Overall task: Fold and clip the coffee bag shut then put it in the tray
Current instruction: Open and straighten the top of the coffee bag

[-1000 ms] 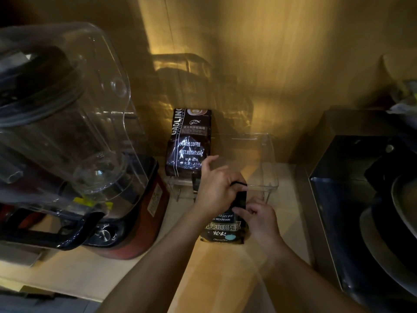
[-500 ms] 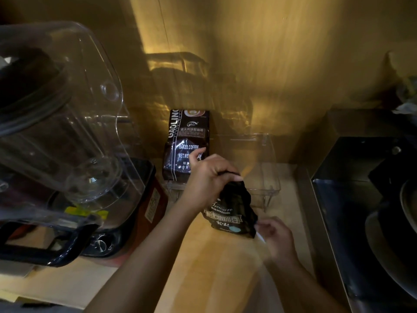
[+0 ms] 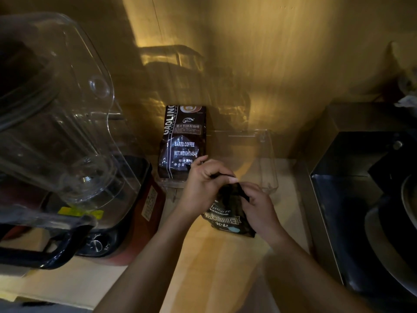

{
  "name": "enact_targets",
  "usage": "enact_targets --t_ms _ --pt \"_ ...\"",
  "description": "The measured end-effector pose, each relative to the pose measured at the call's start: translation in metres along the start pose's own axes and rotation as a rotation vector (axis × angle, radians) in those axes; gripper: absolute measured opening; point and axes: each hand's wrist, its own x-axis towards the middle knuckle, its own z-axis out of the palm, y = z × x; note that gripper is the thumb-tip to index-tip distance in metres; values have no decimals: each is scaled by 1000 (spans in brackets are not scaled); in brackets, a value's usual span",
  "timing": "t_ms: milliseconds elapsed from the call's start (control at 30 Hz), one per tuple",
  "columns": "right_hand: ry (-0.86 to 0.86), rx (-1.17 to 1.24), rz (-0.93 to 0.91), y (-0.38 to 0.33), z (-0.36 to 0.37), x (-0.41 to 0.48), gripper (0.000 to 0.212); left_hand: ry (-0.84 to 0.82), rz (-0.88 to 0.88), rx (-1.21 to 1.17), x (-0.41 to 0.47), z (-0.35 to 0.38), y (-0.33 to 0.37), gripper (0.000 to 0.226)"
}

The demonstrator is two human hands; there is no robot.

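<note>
A small black coffee bag (image 3: pixel 226 219) with white lettering stands tilted on the wooden counter, just in front of a clear plastic tray (image 3: pixel 268 159). My left hand (image 3: pixel 204 188) pinches the bag's top edge from the left. My right hand (image 3: pixel 259 208) grips the bag's upper right side and top. The bag's top is crumpled between both hands. A thin dark piece shows under my left fingers; I cannot tell whether it is a clip. A larger dark coffee bag (image 3: pixel 182 141) stands upright in the tray's left part.
A big blender with a clear jug (image 3: pixel 56 123) on a red base (image 3: pixel 135 211) fills the left side. A dark metal box (image 3: pixel 361 177) with round dishes stands at the right. The wooden wall rises behind the tray.
My right hand came back up from the counter onto the bag's top right. The bag, which my left hand had lifted and tilted, now sits lower between both hands.
</note>
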Motion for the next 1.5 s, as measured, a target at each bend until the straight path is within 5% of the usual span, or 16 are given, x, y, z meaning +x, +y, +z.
enact_targets --t_ms 300,533,733,833,1000,1133,1267,1400,1500 --pt "51 169 114 -1 -3 -2 18 190 -17 -101 -7 1 -2 6" --pt "201 -264 -256 -8 -7 -11 13 243 -61 -148 -8 -3 3 16" --pt "122 -238 -180 -13 -8 -10 9 107 -41 32 -6 -1 7 6" --pt "133 -99 -87 -19 -7 -9 16 33 5 173 -10 5 5 7" --pt "-106 657 85 -27 -16 -10 16 100 27 280 -17 11 5 8" --pt "-56 224 65 -23 -13 -2 16 95 -22 303 -14 8 5 18" --pt "4 191 120 -16 -14 3 12 29 -269 284 -16 -12 -12 50" --pt "22 144 109 -20 -17 7 17 26 -353 159 -21 -27 -24 28" --pt "-31 27 37 -33 -21 10 16 109 -452 -85 -23 -30 -27 32"
